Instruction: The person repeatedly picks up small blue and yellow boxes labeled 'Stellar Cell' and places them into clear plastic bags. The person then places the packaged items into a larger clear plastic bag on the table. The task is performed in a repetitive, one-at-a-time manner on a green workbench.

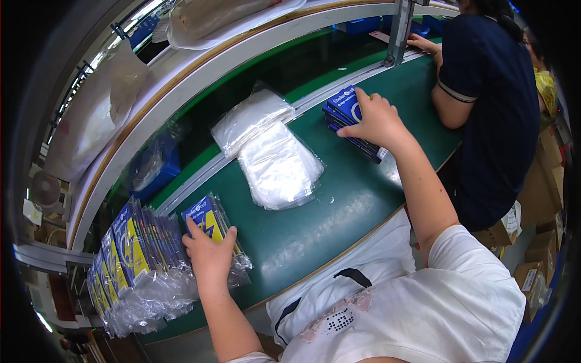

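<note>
My left hand (210, 253) is closed around a few flat blue-and-yellow packs in clear bags (206, 216), which stand on edge at the near left of the bench. Thumb and forefinger clasp them from both sides. Farther off to the right, my right hand (378, 121) grips a short stack of flat blue boxes (342, 107) lying on the green tabletop, its thumb and fingers spanning the top box. Between my hands lie two overlapping piles of clear plastic bags (279, 169), the farther one reaching over the metal rail.
A long row of bagged packs (124, 254) stands beside my left hand. A blue bin (154, 172) sits beyond the metal rail (206, 175). At the right, a person in a dark shirt (493, 103) works at the green bench (315, 236), near a metal post (399, 33). Cardboard boxes (535, 278) stand behind.
</note>
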The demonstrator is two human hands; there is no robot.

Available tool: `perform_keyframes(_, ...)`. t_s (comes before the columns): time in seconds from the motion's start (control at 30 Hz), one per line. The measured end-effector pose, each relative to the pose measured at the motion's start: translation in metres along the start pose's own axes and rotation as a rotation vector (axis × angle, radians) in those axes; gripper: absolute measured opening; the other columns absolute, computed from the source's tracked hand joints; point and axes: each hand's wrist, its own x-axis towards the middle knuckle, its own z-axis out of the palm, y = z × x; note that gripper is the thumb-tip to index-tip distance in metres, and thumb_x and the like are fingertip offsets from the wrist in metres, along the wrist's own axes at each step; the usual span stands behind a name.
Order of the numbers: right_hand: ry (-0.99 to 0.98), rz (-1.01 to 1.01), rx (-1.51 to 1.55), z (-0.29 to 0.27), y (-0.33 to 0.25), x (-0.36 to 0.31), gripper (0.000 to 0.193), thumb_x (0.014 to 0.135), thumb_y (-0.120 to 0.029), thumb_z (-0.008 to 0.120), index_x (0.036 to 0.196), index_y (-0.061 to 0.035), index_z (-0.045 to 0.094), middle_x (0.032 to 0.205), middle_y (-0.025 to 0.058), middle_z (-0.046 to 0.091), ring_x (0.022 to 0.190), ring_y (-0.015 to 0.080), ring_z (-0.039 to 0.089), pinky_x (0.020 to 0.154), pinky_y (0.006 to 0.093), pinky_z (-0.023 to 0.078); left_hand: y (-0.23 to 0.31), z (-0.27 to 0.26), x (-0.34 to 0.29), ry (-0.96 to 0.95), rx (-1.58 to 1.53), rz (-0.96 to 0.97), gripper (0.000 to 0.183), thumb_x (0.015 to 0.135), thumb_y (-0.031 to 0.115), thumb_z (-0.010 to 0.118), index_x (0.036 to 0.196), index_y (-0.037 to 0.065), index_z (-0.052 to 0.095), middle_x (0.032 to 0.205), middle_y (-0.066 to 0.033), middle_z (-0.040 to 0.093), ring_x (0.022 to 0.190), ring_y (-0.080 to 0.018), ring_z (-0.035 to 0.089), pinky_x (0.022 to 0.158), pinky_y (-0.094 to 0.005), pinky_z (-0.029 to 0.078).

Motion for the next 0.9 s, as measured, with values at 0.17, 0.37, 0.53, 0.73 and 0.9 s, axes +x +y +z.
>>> perform_keyframes(0.17,0.306,-0.173,0.145,0.019,0.006,-0.014,0.079,0.063,-0.029,0.079,0.132,-0.0084,0.047,0.113,0.0158,0.054,0.111,0.0328,0.049,0.096,0.0447,0.036,0.026,0.016,-0.029,0.260,0.121,0.415,0.085,0.079,0.030,0.072,0.142,-0.004,0.026,0.148,-0.0297,0.021,0.137,-0.0458,0.021,0.111,-0.0526,0.020)
perform_keyframes(0.37,0.274,-0.190,0.145,0.014,-0.003,-0.021,0.076,0.062,-0.030,0.079,0.130,-0.0103,0.050,0.117,0.0144,0.054,0.112,0.0324,0.050,0.097,0.0422,0.037,0.059,0.027,-0.013,0.063,0.159,1.045,0.041,0.079,0.004,0.061,0.120,0.004,0.056,0.129,-0.0136,0.049,0.126,-0.0335,0.040,0.106,-0.0542,0.027)
perform_keyframes(0.53,0.231,-0.172,0.151,0.009,0.003,-0.013,0.078,0.065,-0.028,0.078,0.134,-0.0089,0.046,0.114,0.0146,0.055,0.107,0.0298,0.054,0.093,0.0381,0.041,0.069,0.028,0.004,0.063,0.149,1.098,0.026,0.075,-0.002,0.060,0.100,0.003,0.065,0.094,-0.0105,0.060,0.093,-0.0278,0.056,0.091,-0.0428,0.040)
perform_keyframes(0.73,0.123,0.065,1.291,-0.012,-0.013,-0.041,0.057,0.082,-0.038,0.070,0.121,-0.0013,0.052,0.096,0.0087,0.060,0.084,0.0139,0.060,0.073,0.0284,0.050,0.070,0.032,-0.003,0.069,-0.292,0.981,0.021,0.084,-0.002,0.057,0.104,-0.003,0.062,0.091,-0.0161,0.058,0.092,-0.0320,0.056,0.082,-0.0385,0.046)
perform_keyframes(0.9,-0.931,0.307,2.022,-0.003,-0.027,-0.088,0.036,0.092,-0.036,0.060,0.108,-0.0034,0.055,0.085,0.0047,0.061,0.070,0.0116,0.060,0.058,0.0260,0.051,0.062,0.034,0.001,0.108,-0.411,0.967,0.016,0.086,-0.001,0.058,0.101,-0.003,0.063,0.094,-0.0175,0.061,0.088,-0.0318,0.060,0.075,-0.0367,0.048)
